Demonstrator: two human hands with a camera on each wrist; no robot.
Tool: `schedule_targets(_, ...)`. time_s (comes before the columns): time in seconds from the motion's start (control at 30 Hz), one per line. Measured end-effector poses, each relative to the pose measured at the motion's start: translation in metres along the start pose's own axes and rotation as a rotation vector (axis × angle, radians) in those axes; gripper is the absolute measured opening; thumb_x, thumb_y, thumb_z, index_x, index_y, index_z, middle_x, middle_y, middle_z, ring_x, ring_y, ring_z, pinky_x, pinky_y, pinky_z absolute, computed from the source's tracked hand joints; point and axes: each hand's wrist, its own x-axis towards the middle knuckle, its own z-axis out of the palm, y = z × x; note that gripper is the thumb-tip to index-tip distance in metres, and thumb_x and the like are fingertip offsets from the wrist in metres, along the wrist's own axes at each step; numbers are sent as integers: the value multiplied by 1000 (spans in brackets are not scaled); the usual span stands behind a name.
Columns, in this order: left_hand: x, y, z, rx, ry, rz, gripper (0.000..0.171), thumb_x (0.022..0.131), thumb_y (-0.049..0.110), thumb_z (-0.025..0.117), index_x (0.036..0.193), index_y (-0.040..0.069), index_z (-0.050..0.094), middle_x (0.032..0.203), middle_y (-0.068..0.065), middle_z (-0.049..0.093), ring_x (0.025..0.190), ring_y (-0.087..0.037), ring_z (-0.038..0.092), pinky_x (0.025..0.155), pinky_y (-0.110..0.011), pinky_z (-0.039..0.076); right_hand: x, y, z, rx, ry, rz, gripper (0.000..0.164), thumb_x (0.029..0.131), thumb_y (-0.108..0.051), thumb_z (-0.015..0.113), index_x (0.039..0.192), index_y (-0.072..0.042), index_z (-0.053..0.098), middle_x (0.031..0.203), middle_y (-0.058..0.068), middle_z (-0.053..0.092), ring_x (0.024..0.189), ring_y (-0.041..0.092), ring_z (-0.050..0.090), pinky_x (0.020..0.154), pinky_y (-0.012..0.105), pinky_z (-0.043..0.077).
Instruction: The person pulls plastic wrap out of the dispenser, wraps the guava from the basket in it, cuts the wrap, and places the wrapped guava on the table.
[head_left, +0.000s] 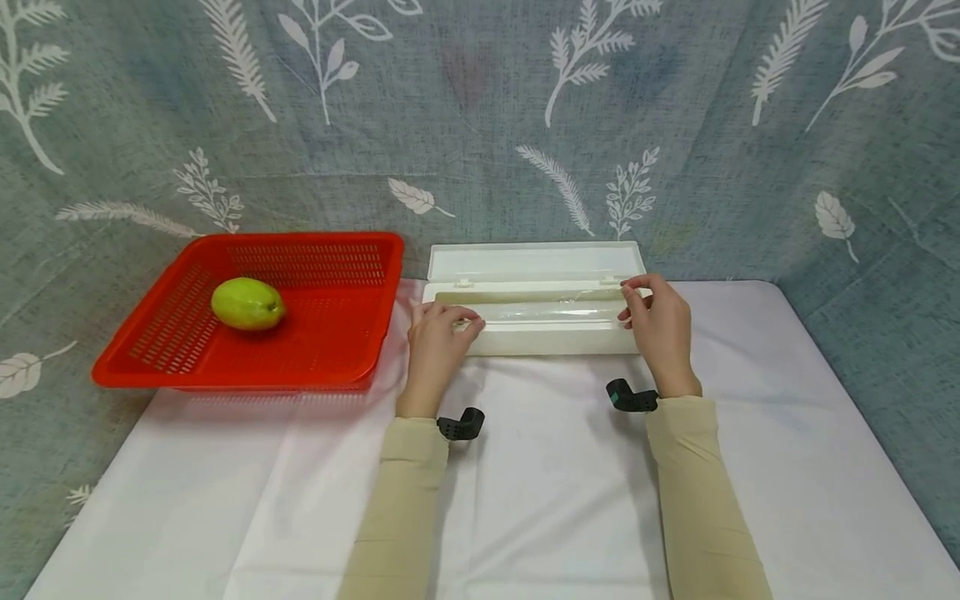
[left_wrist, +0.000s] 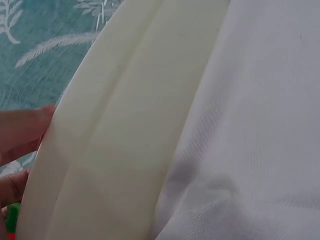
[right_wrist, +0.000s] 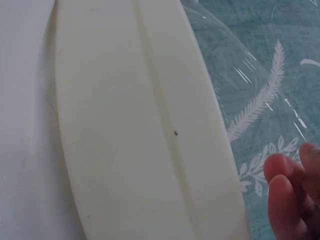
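A long white cling film dispenser box point(head_left: 551, 339) lies on the table with its lid point(head_left: 534, 262) raised at the back. Clear cling film point(head_left: 555, 310) stretches across its opening, shiny and slightly creased. At the box's left front corner my left hand point(head_left: 438, 346) pinches the film's edge between thumb and fingers. My right hand point(head_left: 663, 329) pinches the film at the right end, a little above the box. In the right wrist view the film point(right_wrist: 245, 75) rises from the box's edge towards the right fingertips point(right_wrist: 280, 165).
To the left stands a red plastic basket point(head_left: 330, 350) with a yellow-green mango-like fruit point(head_left: 247, 304) in it. A white cloth point(head_left: 540, 483) covers the table. Behind hangs a grey-blue curtain point(head_left: 480, 142) with white leaf prints, close to the raised lid.
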Motion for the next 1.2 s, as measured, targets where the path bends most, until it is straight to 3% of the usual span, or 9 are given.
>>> schedule_targets(0.07,1,0,1,2,24,-1,15,80,32,65,86,20,71,86,2,57,99,-23,41,80,-39,32,5,19,8,54,6,18,28,87,-36,54,101,-12,59,75,6,63,53,14,58,42,31,44)
schedule_targets(0.23,2,0,3,6,60,-26,15,82,28,63,86,16,70,86,1,59,98,-23,43,81,-40,33,19,81,37,59,70,10,29,84,-46,53,101,-24,58,84,-5,63,61,5,60,47,22,47)
schedule_targets(0.4,4,1,-1,-24,138,-18,17,84,28,61,86,12,68,88,-3,58,94,-25,46,84,-43,32,25,98,44,74,113,-10,27,82,-48,54,100,-29,59,82,-9,64,61,4,60,53,21,49)
schedule_targets(0.5,5,4,-7,-84,174,-1,17,84,26,61,87,11,66,91,-3,59,91,-25,46,86,-40,31,23,86,35,108,109,-26,25,82,-43,58,99,-25,61,79,-5,65,60,6,60,50,21,47)
schedule_targets(0.63,6,12,-15,-144,159,-10,17,86,25,59,92,10,65,96,-3,61,93,-24,48,85,-38,33,12,37,5,223,73,-13,22,82,-30,63,96,-13,65,76,5,66,60,13,61,50,24,47)
schedule_targets(0.73,6,17,-18,-180,115,-39,18,88,27,56,95,11,61,97,-4,62,95,-24,52,85,-38,36,3,2,-15,228,87,-13,23,81,-31,64,92,-10,66,75,6,65,60,15,60,55,27,48)
schedule_targets(0.77,7,18,-19,-194,100,-47,19,88,27,55,95,11,60,98,-4,62,95,-23,53,85,-38,37,3,0,-16,184,109,-24,26,80,-35,64,91,-12,67,76,4,65,61,14,59,54,27,47)
schedule_targets(0.93,6,16,-18,-267,56,-47,16,87,27,56,95,13,55,94,0,62,96,-17,55,84,-37,40,3,-3,-25,211,126,-48,22,78,-30,67,89,-11,69,80,3,63,63,12,59,55,22,46)
schedule_targets(1.2,5,3,-18,-462,96,-16,11,86,20,60,95,15,57,83,7,65,81,-6,59,72,-28,46,2,-22,-37,101,139,-123,23,81,-31,63,90,-10,68,80,-3,62,65,7,59,56,17,46)
